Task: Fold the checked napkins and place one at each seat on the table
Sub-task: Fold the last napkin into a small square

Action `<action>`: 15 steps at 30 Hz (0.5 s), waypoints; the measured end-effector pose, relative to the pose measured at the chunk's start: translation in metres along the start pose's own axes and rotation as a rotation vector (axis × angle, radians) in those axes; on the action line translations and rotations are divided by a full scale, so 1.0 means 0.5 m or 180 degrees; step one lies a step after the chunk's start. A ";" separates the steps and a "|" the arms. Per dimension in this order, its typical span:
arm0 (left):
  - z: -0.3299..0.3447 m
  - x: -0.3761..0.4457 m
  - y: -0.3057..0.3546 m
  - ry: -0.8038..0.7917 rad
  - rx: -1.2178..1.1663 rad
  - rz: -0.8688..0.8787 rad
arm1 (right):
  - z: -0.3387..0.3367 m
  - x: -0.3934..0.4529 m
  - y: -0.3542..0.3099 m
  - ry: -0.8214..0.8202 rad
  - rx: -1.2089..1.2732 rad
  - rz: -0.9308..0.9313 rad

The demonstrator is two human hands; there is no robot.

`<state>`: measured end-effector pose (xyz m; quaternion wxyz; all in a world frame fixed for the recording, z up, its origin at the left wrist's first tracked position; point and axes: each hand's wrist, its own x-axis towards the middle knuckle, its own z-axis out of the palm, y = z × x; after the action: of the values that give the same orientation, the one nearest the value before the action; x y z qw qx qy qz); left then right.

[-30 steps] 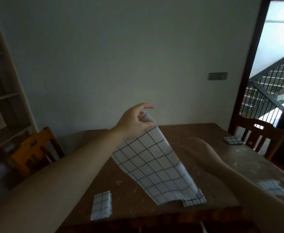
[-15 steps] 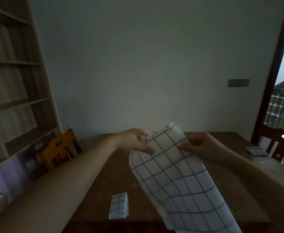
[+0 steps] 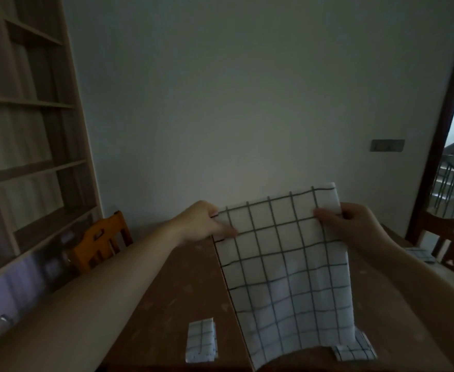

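Observation:
A white napkin with a dark check point(image 3: 284, 261) hangs spread out in front of me above the brown table point(image 3: 182, 291). My left hand point(image 3: 207, 222) pinches its upper left corner and my right hand point(image 3: 352, 224) pinches its upper right corner. Its lower edge drops to the table's near edge. One folded checked napkin point(image 3: 201, 340) lies on the table at the near left. Another folded napkin point(image 3: 354, 350) lies at the near right, partly behind the hanging cloth. A third folded napkin point(image 3: 419, 254) lies at the far right edge.
An orange wooden chair point(image 3: 99, 240) stands at the table's left side. A dark wooden chair point(image 3: 451, 237) stands at the right by an open doorway with a stair railing. Tall shelves point(image 3: 27, 157) fill the left wall. A plain wall lies behind the table.
My right hand came up and took the napkin's upper right corner. Both hands then drew apart, spreading the cloth flat. The view swung left and up.

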<state>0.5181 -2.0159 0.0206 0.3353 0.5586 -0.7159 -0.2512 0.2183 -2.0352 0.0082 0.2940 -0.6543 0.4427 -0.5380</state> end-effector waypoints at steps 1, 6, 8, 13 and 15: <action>-0.003 -0.003 0.000 0.0227 -0.0504 -0.0035 | 0.005 -0.001 -0.006 0.0040 0.0138 0.0046; -0.009 0.001 0.006 0.0734 -0.2212 -0.0033 | 0.041 0.002 -0.031 0.0245 0.0445 0.0146; -0.018 0.007 0.006 0.0844 -0.2303 0.0009 | 0.057 0.005 -0.038 0.0301 0.0451 0.0160; -0.051 0.016 -0.010 0.0987 -0.1972 0.0227 | 0.081 0.012 -0.044 0.0317 0.0522 0.0253; -0.060 0.017 -0.018 0.0996 -0.1863 0.0294 | 0.087 0.012 -0.041 0.0318 0.0443 0.0227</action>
<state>0.5456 -2.0259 0.0350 0.5984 0.4374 -0.5778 -0.3418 0.2660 -2.0357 0.0178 0.3352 -0.5885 0.4414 -0.5886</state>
